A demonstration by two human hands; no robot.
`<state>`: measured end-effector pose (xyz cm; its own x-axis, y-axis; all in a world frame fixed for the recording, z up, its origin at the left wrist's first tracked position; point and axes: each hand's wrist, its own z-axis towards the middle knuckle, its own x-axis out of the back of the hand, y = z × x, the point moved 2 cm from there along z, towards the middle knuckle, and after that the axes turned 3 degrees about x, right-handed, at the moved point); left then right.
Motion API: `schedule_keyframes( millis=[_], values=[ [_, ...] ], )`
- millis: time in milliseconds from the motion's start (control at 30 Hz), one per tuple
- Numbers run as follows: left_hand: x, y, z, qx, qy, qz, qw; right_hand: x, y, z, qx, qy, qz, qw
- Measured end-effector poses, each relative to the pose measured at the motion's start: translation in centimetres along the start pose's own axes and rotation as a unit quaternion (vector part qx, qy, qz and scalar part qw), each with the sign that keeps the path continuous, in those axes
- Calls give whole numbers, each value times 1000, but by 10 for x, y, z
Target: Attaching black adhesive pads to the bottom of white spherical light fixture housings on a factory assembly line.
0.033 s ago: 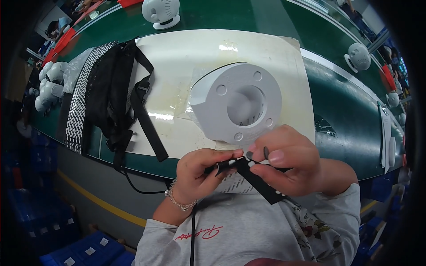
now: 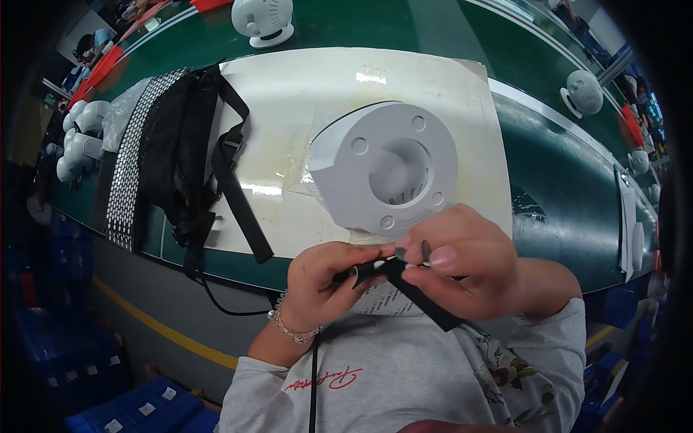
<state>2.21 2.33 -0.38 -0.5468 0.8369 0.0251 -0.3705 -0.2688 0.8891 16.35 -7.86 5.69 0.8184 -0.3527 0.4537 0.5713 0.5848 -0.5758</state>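
My left hand (image 2: 317, 281) is closed on a black strip (image 2: 431, 304) that bends at the fingers and hangs down toward the right. Pale spots show on the strip near the fingertips. My right hand (image 2: 473, 267) is closed in a pinch just over the strip, with small dark grey round pads (image 2: 425, 250) at its fingertips; the thumb partly hides them. Beyond both hands lies a white appliance base (image 2: 343, 184), its underside up, with a round central opening and several shallow circles near the rim.
The base rests on a cream board (image 2: 289, 79) over a green bench (image 2: 570, 195). A black strapped bag (image 2: 173, 144) lies at left, beside a perforated strip (image 2: 133, 166) and several white parts (image 2: 83, 148). White fan-like units (image 2: 263, 20) stand farther back. A printed sheet (image 2: 390, 299) lies under my hands.
My right hand has shifted slightly left, bringing the grey pads nearer my left fingertips. My left hand and the white base have hardly moved.
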Motion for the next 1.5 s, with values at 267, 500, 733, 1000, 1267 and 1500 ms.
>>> schedule_keyframes(
  millis=[267,500,733,1000,1267,1500],
  values=[
    [6,4,3,-20,-44,88,995,-7,-2,11,79,-72,28,994],
    [7,2,3,3,-52,55,997,13,8,12,50,-2,-7,999],
    [4,1,6,-39,-35,113,992,33,39,41,-82,132,48,987],
    [1,-5,2,-31,19,125,991,32,26,48,5,32,-195,980],
    [0,1,9,-21,-5,150,988,30,8,56,43,-14,-267,963],
    [0,1,10,-25,-15,149,988,11,24,66,-99,-23,-86,991]
  ],
)
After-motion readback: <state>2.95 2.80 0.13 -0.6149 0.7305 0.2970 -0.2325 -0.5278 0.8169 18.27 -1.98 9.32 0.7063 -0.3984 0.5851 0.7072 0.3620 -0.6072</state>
